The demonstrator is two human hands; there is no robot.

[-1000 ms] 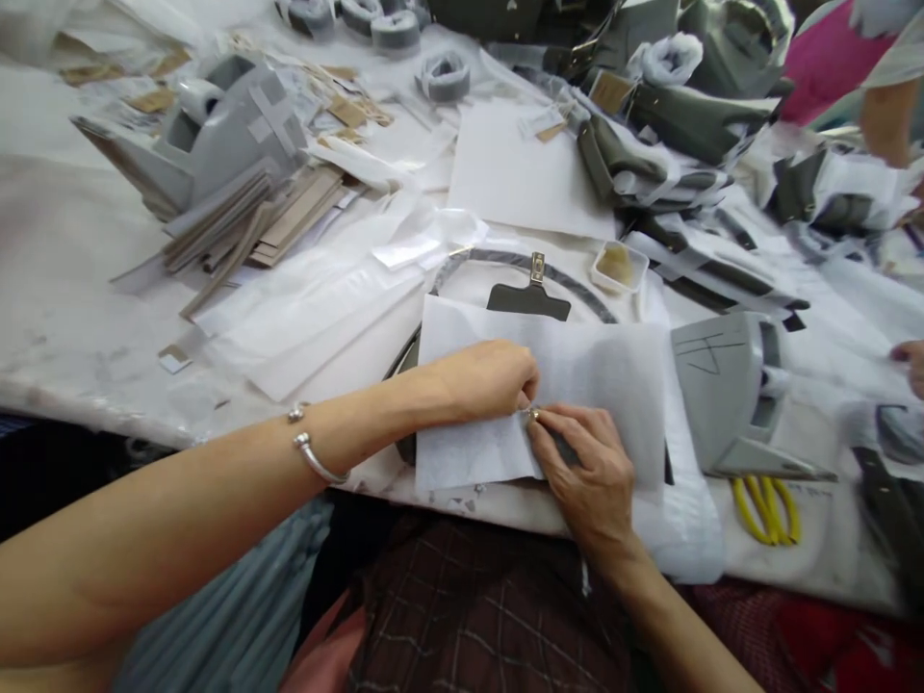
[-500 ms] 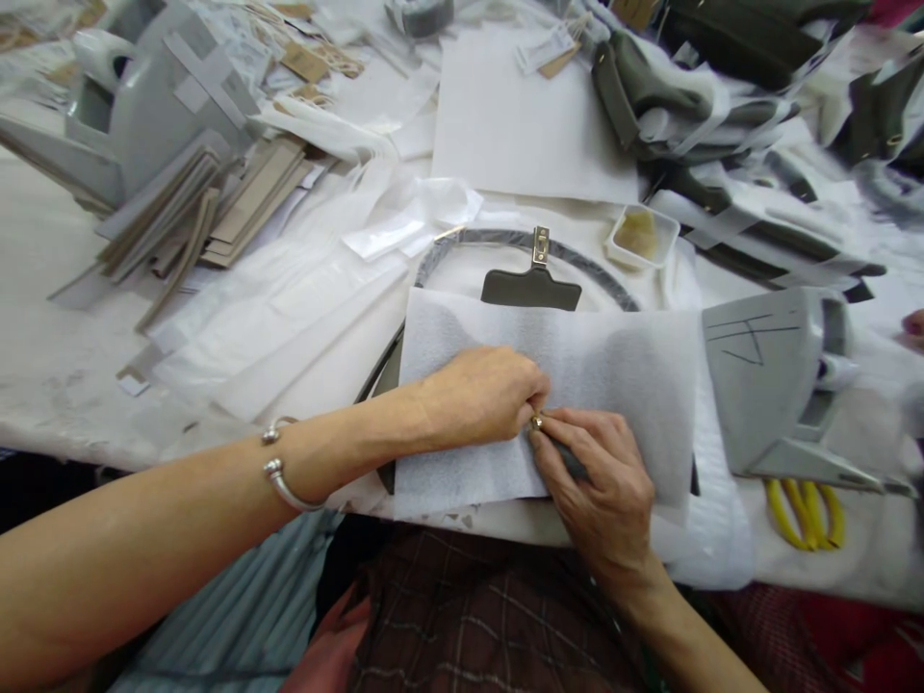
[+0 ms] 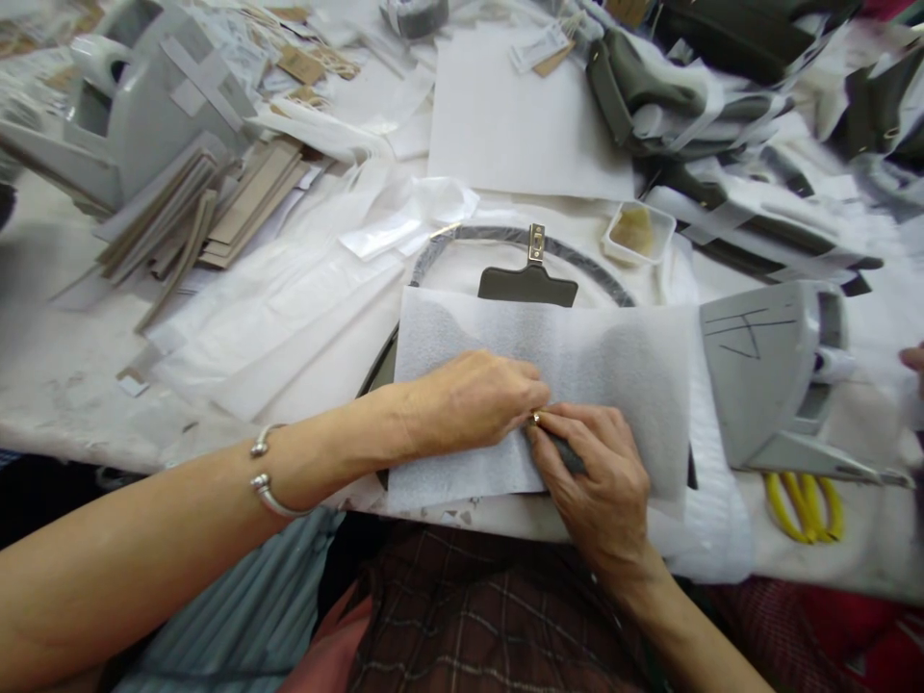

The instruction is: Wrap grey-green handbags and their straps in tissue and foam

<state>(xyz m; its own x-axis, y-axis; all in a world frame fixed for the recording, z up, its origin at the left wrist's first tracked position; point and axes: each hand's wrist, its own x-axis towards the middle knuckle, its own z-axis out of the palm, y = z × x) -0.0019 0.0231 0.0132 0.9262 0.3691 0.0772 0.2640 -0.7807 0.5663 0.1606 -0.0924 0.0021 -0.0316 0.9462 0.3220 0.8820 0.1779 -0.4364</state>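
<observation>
A dark olive handbag lies flat in front of me under a white foam sheet (image 3: 621,356). Beyond the sheet show its flap tab (image 3: 526,287) with a gold metal plate (image 3: 536,243) and its wrapped handle (image 3: 588,262). My right hand (image 3: 596,472) rests on the sheet, fingers closed around a small dark piece (image 3: 567,450), perhaps a strap end. A small gold metal fitting (image 3: 535,419) shows at its fingertips. My left hand (image 3: 483,397) is pinched right beside that fitting; what its fingers hold is hidden.
Grey tape dispensers stand at left (image 3: 169,106) and right (image 3: 755,366). Yellow-handled scissors (image 3: 805,505) lie at the right edge. Cardboard strips (image 3: 252,197), a small clear tub (image 3: 639,234) and wrapped bags (image 3: 671,87) lie farther back. Another person's hand (image 3: 913,358) shows far right.
My left hand has turned slightly at the fitting and its wrist sits a little lower. My right hand keeps its grip. The other person's hand at far right has shifted slightly.
</observation>
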